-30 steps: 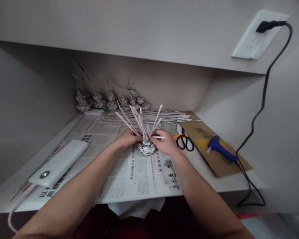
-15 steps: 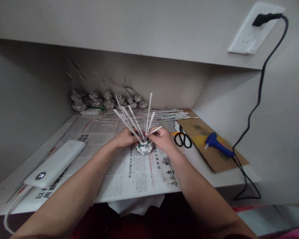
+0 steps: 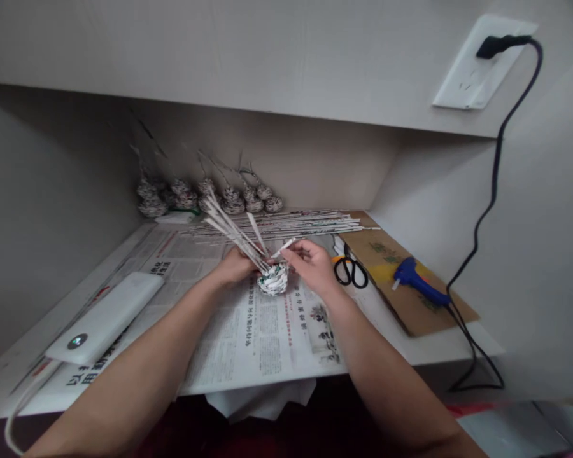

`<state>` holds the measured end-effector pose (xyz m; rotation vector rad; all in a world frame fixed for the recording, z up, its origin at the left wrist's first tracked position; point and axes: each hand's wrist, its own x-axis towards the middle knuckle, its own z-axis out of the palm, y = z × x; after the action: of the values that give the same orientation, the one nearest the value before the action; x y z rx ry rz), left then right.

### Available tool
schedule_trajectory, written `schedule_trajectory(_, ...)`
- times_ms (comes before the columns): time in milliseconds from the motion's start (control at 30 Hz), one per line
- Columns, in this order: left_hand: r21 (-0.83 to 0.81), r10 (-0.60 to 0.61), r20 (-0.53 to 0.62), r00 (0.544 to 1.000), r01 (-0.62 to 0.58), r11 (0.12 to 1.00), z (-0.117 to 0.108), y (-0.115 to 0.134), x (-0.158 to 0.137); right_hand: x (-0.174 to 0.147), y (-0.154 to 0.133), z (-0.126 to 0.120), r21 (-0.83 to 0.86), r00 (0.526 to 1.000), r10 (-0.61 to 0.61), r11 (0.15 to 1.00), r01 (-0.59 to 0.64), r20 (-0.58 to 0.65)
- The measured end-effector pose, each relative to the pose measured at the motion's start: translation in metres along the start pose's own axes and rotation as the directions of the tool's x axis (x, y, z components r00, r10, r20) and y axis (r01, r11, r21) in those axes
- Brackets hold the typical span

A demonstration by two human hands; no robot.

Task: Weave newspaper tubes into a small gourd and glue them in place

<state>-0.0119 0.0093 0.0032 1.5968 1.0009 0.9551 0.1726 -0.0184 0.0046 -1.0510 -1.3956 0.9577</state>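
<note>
A small round woven paper piece (image 3: 273, 280) is held just above the newspaper (image 3: 229, 318), with several rolled paper sticks (image 3: 233, 234) rising from its top and leaning left. My left hand (image 3: 237, 264) is closed around the base of the sticks at the left side of the weave; its fingertips are partly hidden behind them. On the right, my right hand (image 3: 311, 263) pinches one paper stick (image 3: 286, 247) between thumb and forefinger, close to the rim of the weave.
Several woven gourd shapes (image 3: 232, 199) line the back wall. Loose paper sticks (image 3: 305, 222) lie before them. Black-handled scissors (image 3: 351, 272) and a blue glue gun (image 3: 417, 283) on cardboard (image 3: 410, 318) are at right, its cord (image 3: 493, 165) reaching the socket. A white power bank (image 3: 109, 312) lies left.
The upright sticks have tipped to the left and bunched together. The weave has tilted and shifted slightly left. My right hand has brought its stick inward across the top.
</note>
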Motion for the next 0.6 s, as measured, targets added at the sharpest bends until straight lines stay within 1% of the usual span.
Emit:
schedule_trajectory(67, -0.027, 0.046, -0.065, 0.997, -0.048, 0.998, -0.008, 0.0, 0.002, 0.001, 0.0, -0.003, -0.084, 0.998, -0.055, 0.995, 0.051, -0.04)
schedule_trajectory(133, -0.049, 0.115, -0.11, 0.987, -0.121, 0.991, -0.014, 0.002, 0.003, 0.001, 0.002, -0.005, -0.126, 0.999, -0.039, 0.991, 0.036, -0.02)
schedule_trajectory(167, -0.059, 0.142, -0.125, 0.982, -0.151, 0.987, -0.017, 0.003, 0.003, 0.0, 0.003, -0.004, -0.114, 1.0, -0.007, 0.993, 0.009, 0.02)
schedule_trajectory(233, -0.07, 0.173, -0.132, 0.976, -0.183, 0.981, -0.018, 0.004, 0.003, -0.003, 0.004, -0.001, -0.026, 0.986, 0.054, 0.998, -0.051, 0.156)
schedule_trajectory(300, -0.079, 0.182, -0.128, 0.975, -0.193, 0.978, -0.017, 0.003, 0.003, -0.007, 0.004, 0.003, 0.096, 0.953, 0.062, 0.991, -0.094, 0.297)
schedule_trajectory(333, -0.089, 0.182, -0.116, 0.976, -0.193, 0.977, -0.016, 0.003, 0.003, -0.008, 0.004, 0.005, 0.141, 0.94, 0.048, 0.985, -0.101, 0.338)
schedule_trajectory(400, -0.119, 0.186, -0.092, 0.978, -0.197, 0.973, -0.015, 0.002, 0.003, -0.011, 0.004, 0.01, 0.184, 0.939, 0.017, 0.979, -0.085, 0.345)
schedule_trajectory(500, -0.155, 0.202, -0.057, 0.978, -0.209, 0.966, -0.018, 0.004, 0.003, -0.011, 0.005, 0.013, 0.198, 0.954, -0.03, 0.98, -0.031, 0.297)
schedule_trajectory(600, -0.141, 0.227, -0.013, 0.974, -0.226, 0.964, -0.024, 0.008, 0.001, -0.01, 0.009, 0.014, 0.239, 0.956, -0.055, 0.971, -0.016, 0.288)
